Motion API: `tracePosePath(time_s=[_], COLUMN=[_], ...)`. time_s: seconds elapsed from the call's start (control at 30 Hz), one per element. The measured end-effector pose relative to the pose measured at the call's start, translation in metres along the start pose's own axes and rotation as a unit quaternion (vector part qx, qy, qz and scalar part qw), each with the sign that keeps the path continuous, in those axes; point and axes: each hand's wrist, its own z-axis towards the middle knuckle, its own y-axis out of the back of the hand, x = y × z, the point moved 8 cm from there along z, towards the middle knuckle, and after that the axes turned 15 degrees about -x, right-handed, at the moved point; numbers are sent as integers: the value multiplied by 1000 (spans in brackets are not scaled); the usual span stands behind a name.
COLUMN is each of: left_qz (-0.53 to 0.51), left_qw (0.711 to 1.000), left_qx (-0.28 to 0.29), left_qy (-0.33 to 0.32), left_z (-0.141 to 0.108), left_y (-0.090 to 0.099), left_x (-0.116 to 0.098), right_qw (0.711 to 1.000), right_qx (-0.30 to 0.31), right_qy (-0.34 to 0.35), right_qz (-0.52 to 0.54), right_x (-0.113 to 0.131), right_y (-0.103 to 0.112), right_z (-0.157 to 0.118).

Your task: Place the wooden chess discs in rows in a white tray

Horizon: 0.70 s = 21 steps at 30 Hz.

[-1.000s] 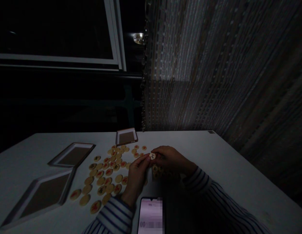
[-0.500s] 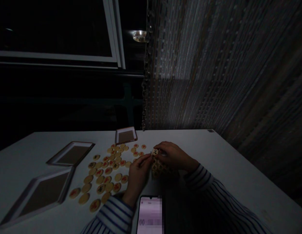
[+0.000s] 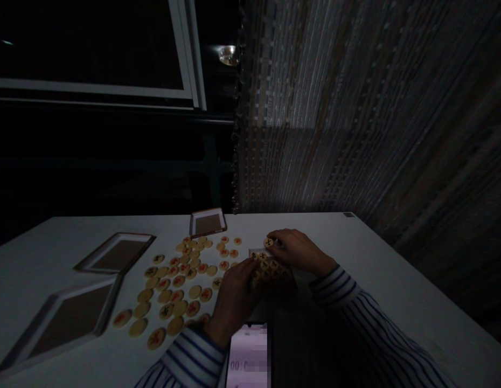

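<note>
In my right hand a round wooden piece with a black character is pinched between thumb and fingertips, above the back of a small box. Rows of similar black-marked pieces fill the box. My left hand lies at the box's left side, its fingertips over the left pieces; whether it grips one is hidden. Many loose pieces, some red-marked, some black-marked and some plain, are scattered on the table to the left.
Two shallow trays lie at the left of the white table, and a smaller tray stands at the back. A lit phone is at the near edge. A bead curtain hangs behind on the right.
My right hand has moved right and slightly up with a piece in its fingertips. My left hand has shifted right onto the box's left side, and more of the pieces in the box show.
</note>
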Motion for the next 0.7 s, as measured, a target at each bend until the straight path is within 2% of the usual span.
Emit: tracePosePath(time_s=[0.27, 0.7], left_qz=[43, 74], left_qw=[997, 995], left_qx=[51, 68], left_qy=[-31, -27], left_z=[1, -1], left_y=[2, 4], left_x=[-12, -11], right_qw=[998, 995], right_qx=[42, 74], right_qy=[-14, -16], right_qz=[-42, -65], right_x=[-11, -18], right_y=[-8, -18], right_z=[-4, -8])
